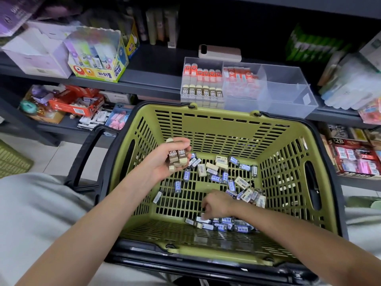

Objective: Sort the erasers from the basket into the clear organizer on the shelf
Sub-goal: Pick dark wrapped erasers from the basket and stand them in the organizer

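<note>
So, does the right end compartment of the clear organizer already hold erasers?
No, the right end compartment of the clear organizer shows only bare clear plastic; erasers fill the left ones.

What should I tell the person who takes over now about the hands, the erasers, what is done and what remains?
Left hand: grips a bundle of brown-sleeved 2B erasers above the green slotted plastic basket.
Right hand: down on blue-sleeved erasers at the near wall; grasp unclear.
Done: clear plastic organizer on the shelf holds orange-sleeved erasers and brown-sleeved ones in its left compartment.
Left: many blue-sleeved and cream erasers lie in the basket; bundle not yet placed.
</note>
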Available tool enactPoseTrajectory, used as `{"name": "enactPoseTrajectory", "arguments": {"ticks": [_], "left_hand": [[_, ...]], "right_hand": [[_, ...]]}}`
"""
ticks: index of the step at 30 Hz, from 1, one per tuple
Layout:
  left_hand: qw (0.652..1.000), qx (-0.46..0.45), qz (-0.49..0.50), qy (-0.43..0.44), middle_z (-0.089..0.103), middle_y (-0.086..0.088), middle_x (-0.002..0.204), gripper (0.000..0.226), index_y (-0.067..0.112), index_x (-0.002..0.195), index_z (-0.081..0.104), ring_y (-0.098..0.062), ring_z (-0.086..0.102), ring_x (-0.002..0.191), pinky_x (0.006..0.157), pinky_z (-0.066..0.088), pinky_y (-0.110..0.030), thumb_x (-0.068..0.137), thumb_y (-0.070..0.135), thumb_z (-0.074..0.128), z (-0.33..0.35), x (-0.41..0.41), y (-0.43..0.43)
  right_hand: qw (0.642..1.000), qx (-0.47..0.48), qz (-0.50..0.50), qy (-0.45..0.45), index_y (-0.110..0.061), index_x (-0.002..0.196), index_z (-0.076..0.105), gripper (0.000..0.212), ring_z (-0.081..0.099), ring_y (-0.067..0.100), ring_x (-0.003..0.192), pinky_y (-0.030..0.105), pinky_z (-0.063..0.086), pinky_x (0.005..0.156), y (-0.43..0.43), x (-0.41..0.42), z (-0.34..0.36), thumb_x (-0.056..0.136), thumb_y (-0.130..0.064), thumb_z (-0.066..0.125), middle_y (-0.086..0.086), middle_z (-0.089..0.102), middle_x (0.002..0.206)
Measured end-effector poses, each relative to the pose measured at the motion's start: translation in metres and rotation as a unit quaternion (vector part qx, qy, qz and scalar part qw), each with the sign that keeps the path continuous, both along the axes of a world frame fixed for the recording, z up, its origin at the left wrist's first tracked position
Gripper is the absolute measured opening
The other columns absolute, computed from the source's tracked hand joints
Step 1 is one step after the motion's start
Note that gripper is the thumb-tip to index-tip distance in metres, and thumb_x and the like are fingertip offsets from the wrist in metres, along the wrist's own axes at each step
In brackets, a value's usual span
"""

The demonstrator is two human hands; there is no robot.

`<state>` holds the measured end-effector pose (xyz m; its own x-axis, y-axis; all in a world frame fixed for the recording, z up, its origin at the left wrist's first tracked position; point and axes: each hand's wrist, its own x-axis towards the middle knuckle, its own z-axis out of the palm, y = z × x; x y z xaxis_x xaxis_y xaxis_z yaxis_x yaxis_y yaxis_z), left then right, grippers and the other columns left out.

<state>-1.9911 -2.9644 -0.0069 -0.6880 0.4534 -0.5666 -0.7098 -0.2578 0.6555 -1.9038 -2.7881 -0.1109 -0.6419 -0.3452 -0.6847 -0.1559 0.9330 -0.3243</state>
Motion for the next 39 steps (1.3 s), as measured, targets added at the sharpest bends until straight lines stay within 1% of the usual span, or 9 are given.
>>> {"name": "enactPoseTrajectory", "arguments": {"ticks": [4,13,18,22,25,29,32,36,39], "left_hand": [[1.0,-0.001,-0.005,0.009,0.069,-0.005,0.073,0.009,0.016,0.069,0.075,-0.016,0.064,0.061,0.054,0.053,-0.025,0.066,0.007,0.073,0.001,0.0,0.0],[1.0,-0.004,0.005,0.014,0.068,-0.006,0.072,0.009,0.016,0.068,0.075,-0.016,0.064,0.059,0.052,0.053,-0.025,0.063,0.008,0.074,0.005,0.002,0.001],[1.0,0.005,0.006,0.01,0.067,-0.005,0.07,0.008,0.016,0.067,0.075,-0.016,0.064,0.058,0.052,0.052,-0.025,0.063,0.008,0.074,0.005,0.001,0.001],[0.999,0.031,0.01,0.012,0.067,-0.005,0.07,0.008,0.015,0.067,0.074,-0.016,0.063,0.058,0.052,0.052,-0.024,0.063,0.008,0.073,0.006,0.0,0.0],[0.999,0.044,0.015,0.005,0.066,-0.006,0.071,0.009,0.015,0.066,0.073,-0.016,0.063,0.057,0.051,0.052,-0.023,0.064,0.006,0.071,0.006,0.0,-0.001],[0.999,0.041,0.018,0.008,0.066,-0.005,0.07,0.011,0.016,0.065,0.074,-0.015,0.063,0.057,0.051,0.052,-0.023,0.066,0.006,0.071,0.007,0.0,-0.001],[0.999,0.034,0.009,0.014,0.066,-0.005,0.07,0.01,0.015,0.063,0.072,-0.015,0.063,0.058,0.052,0.053,-0.024,0.065,0.005,0.071,0.006,0.0,-0.001],[0.999,-0.031,-0.006,0.022,0.066,-0.001,0.067,0.025,0.012,0.077,0.06,-0.014,0.063,0.057,0.056,0.051,-0.027,0.059,0.012,0.078,0.005,0.0,0.0],[0.993,-0.098,-0.035,0.06,0.067,0.003,0.062,0.031,0.012,0.08,0.059,-0.011,0.064,0.054,0.049,0.05,-0.022,0.059,0.019,0.079,0.009,-0.002,-0.001]], "right_hand": [[0.998,-0.021,0.005,-0.053,-0.006,0.124,0.058,0.055,0.054,0.018,0.086,0.025,0.037,0.063,0.002,-0.001,0.001,0.078,-0.031,0.074,0.006,0.065,0.094],[0.995,0.058,0.006,-0.084,0.006,0.11,0.062,0.055,0.06,0.03,0.105,0.041,0.049,0.092,0.007,-0.001,-0.001,0.078,-0.038,0.071,0.017,0.064,0.115],[0.994,-0.019,-0.092,-0.053,0.0,0.095,0.066,0.03,0.065,0.025,0.095,0.039,0.05,0.09,0.01,-0.004,0.0,0.088,-0.029,0.061,0.011,0.068,0.093],[0.978,-0.138,-0.138,-0.074,-0.005,0.103,0.06,0.02,0.056,0.016,0.092,0.029,0.046,0.086,-0.014,-0.009,0.003,0.092,-0.021,0.057,0.0,0.059,0.098],[0.984,-0.102,-0.096,-0.107,-0.003,0.114,0.056,0.025,0.056,0.023,0.106,0.035,0.047,0.092,-0.035,-0.005,-0.008,0.092,-0.014,0.054,0.01,0.06,0.116],[0.993,-0.054,-0.041,-0.092,-0.004,0.129,0.049,0.051,0.05,0.029,0.118,0.036,0.043,0.098,-0.048,0.0,-0.022,0.087,-0.029,0.064,0.013,0.053,0.131],[0.987,-0.091,-0.076,-0.11,-0.004,0.121,0.057,0.045,0.052,0.027,0.115,0.034,0.044,0.096,-0.045,-0.001,-0.024,0.084,-0.026,0.069,0.012,0.057,0.125],[0.939,-0.216,-0.238,-0.122,-0.012,0.1,0.066,0.024,0.06,0.015,0.095,0.028,0.045,0.088,-0.03,-0.006,-0.001,0.08,-0.024,0.071,0.0,0.065,0.102],[0.849,-0.35,-0.38,-0.116,-0.018,0.089,0.068,0.012,0.065,0.006,0.076,0.021,0.046,0.072,-0.011,-0.024,0.045,0.079,-0.023,0.071,-0.006,0.071,0.084]]}}
